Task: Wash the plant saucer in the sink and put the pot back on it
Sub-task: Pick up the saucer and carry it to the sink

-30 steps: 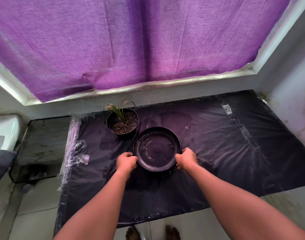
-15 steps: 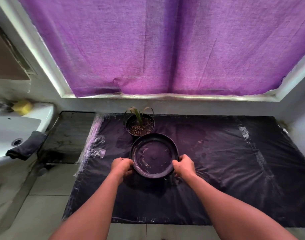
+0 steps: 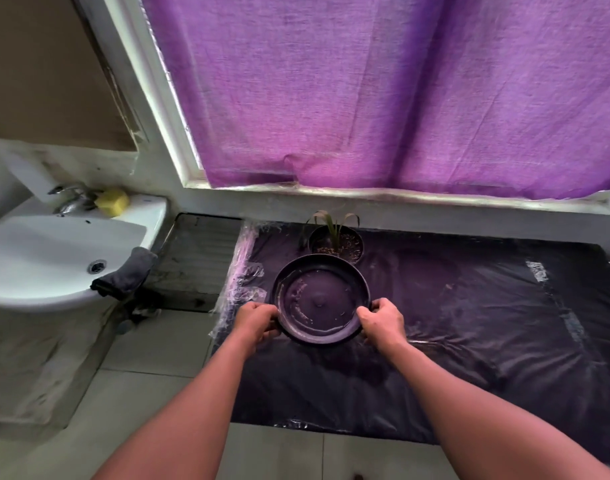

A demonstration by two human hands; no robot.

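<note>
We see the dark round plant saucer [image 3: 320, 299] just below the middle of the frame, gripped at its near rim from both sides: our left hand [image 3: 256, 322] curls its fingers around the left edge, and our right hand [image 3: 382, 321] curls around the right edge, thumb on the rim. Pale residue streaks the saucer's inner floor. It is tilted slightly toward us above the black plastic sheet [image 3: 470, 323] that fills the centre and right of the frame; we cannot tell whether its underside touches the sheet. Just beyond the saucer's far rim stands the pot [image 3: 336, 244], holding a small drooping plant. At the left of the frame is the white sink [image 3: 47, 258], with a yellow sponge [image 3: 112, 201] beside its tap [image 3: 70, 197] and a grey cloth [image 3: 125, 275] draped over its right edge. A purple curtain [image 3: 383, 91] fills the upper frame.
</note>
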